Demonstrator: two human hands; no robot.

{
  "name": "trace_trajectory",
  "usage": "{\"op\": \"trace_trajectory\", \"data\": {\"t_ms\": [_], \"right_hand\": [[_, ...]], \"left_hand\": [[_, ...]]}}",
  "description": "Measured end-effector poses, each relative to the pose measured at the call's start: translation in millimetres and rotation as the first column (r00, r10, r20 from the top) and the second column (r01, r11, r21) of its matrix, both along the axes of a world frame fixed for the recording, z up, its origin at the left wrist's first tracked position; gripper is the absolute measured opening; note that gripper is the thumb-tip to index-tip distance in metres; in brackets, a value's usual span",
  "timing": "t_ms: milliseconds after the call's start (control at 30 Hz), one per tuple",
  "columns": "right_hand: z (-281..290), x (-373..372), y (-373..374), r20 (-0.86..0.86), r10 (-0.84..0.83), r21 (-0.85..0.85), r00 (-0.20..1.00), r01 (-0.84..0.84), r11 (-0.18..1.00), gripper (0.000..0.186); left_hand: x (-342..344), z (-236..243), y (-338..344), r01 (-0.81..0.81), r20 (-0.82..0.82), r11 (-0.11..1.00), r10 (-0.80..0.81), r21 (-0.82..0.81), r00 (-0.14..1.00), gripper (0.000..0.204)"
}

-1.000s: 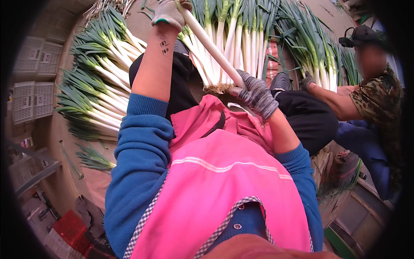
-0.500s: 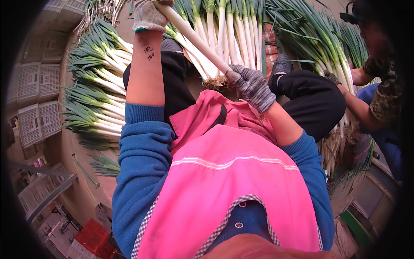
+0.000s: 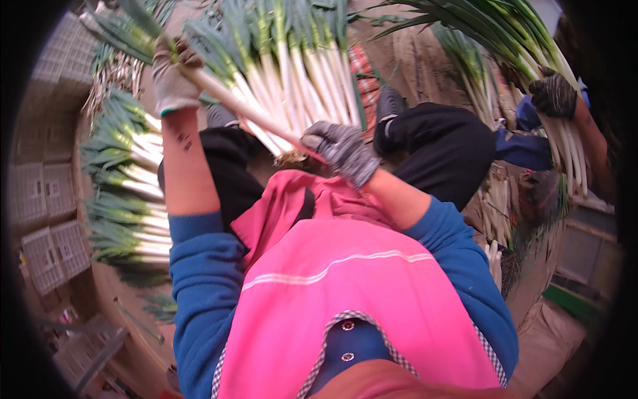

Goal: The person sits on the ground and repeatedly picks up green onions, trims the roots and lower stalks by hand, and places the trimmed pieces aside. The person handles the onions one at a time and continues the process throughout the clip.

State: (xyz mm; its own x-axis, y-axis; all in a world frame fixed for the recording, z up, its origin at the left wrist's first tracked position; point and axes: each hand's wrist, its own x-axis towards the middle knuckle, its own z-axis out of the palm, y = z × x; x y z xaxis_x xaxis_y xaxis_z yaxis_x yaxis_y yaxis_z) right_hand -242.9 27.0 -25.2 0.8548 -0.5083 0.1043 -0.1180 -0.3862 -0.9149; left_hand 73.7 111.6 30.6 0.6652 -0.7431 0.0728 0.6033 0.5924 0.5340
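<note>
A long leek (image 3: 242,110) slants across in front of me, its white shank toward the right and its green leaves up at the left. My left hand (image 3: 175,76), in a pale work glove, is closed round it where white turns to green. Wrapped about the lower end is my right hand (image 3: 342,151), in a grey striped glove; that end is mostly hidden by the fingers. Just beyond, a pile of leeks (image 3: 296,76) lies on the ground, roots toward me and leaves pointing away.
Bundled leeks (image 3: 143,193) are stacked along my left side. White plastic crates (image 3: 56,256) stand farther left. At the right, a co-worker's gloved hand (image 3: 555,94) holds up a bunch of leeks (image 3: 525,50). Loose stalks (image 3: 495,206) lie beside my right knee.
The view has shifted, and more of the held leek's leafy end shows. Both my hands still grip it. The co-worker has lifted a bunch of leeks off the ground.
</note>
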Motion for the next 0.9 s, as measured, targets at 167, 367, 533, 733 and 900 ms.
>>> {"op": "trace_trajectory", "data": {"t_ms": [167,367,533,733,900], "right_hand": [[-10,5,-4,-0.082,0.016,0.035,0.996,-0.013,0.999,0.016],[-13,3,-7,-0.033,0.101,-0.406,0.994,-0.106,0.908,0.014],[-28,8,-18,-0.165,0.077,-0.16,0.983,-0.104,0.982,0.023],[-78,-8,-49,-0.867,0.041,-0.256,0.497,-0.514,0.818,0.03],[-81,-25,-76,-0.89,-0.046,-0.272,0.453,-0.449,0.851,0.028]], "left_hand": [[-5,-5,-6,-0.167,0.026,0.973,0.165,0.158,0.986,0.024],[-10,-2,-3,-0.103,0.028,0.989,0.1,0.102,0.995,0.024],[-5,0,0,0.134,-0.049,0.987,-0.139,-0.088,0.989,0.027],[3,7,18,-0.301,0.139,0.95,0.289,0.077,0.947,0.023],[50,-19,37,-0.524,0.131,0.819,0.507,0.234,0.852,0.018]]}}
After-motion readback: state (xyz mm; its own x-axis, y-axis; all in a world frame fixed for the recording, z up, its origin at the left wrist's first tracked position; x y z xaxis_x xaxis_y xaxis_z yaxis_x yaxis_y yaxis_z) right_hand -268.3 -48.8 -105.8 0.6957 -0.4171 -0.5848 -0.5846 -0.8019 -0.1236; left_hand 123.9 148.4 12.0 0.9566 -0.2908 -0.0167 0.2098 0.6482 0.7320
